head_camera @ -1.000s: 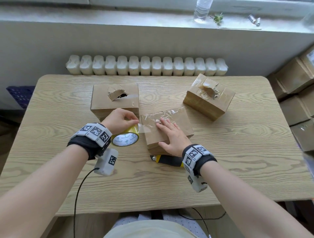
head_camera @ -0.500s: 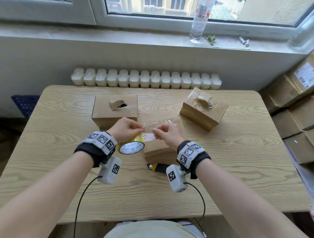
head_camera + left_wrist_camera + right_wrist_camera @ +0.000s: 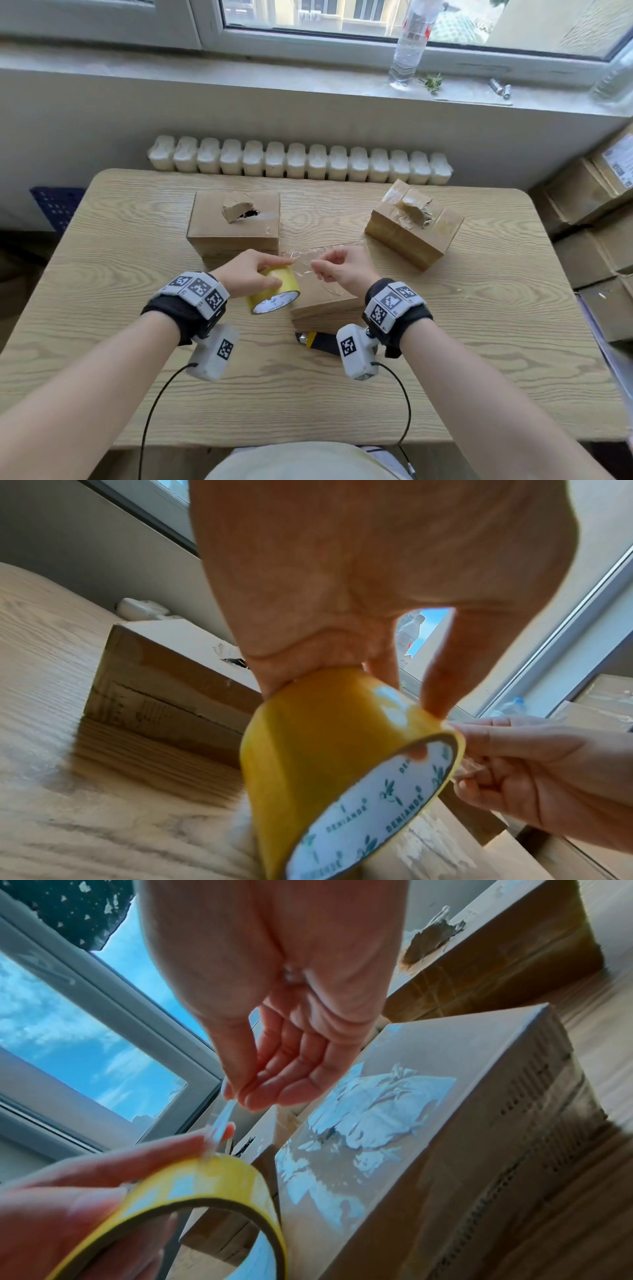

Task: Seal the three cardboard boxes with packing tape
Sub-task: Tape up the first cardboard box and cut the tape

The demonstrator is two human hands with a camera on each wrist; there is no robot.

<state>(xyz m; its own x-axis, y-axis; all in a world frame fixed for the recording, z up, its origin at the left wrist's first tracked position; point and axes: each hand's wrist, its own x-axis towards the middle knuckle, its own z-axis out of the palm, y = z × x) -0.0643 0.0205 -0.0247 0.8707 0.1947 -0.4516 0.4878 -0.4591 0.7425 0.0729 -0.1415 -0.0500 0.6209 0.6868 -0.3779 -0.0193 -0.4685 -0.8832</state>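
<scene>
My left hand (image 3: 270, 272) grips a yellow tape roll (image 3: 274, 291) just left of the middle cardboard box (image 3: 322, 301), whose top carries wrinkled clear tape. My right hand (image 3: 320, 269) pinches the loose tape end (image 3: 222, 1121) right beside the roll, above that box. In the left wrist view the tape roll (image 3: 342, 750) hangs tilted under my fingers. A second box (image 3: 234, 222) with a torn hole stands at the back left. A third box (image 3: 414, 226) with crumpled tape stands at the back right.
A black and yellow utility knife (image 3: 318, 341) lies on the wooden table (image 3: 479, 342) in front of the middle box. A radiator (image 3: 301, 161) runs behind the table. A plastic bottle (image 3: 407, 51) stands on the windowsill. Stacked cartons (image 3: 603, 222) fill the right side.
My right hand has lifted off the middle box top, where it lay flat, and now pinches the tape end at the roll. The left hand has raised the roll slightly.
</scene>
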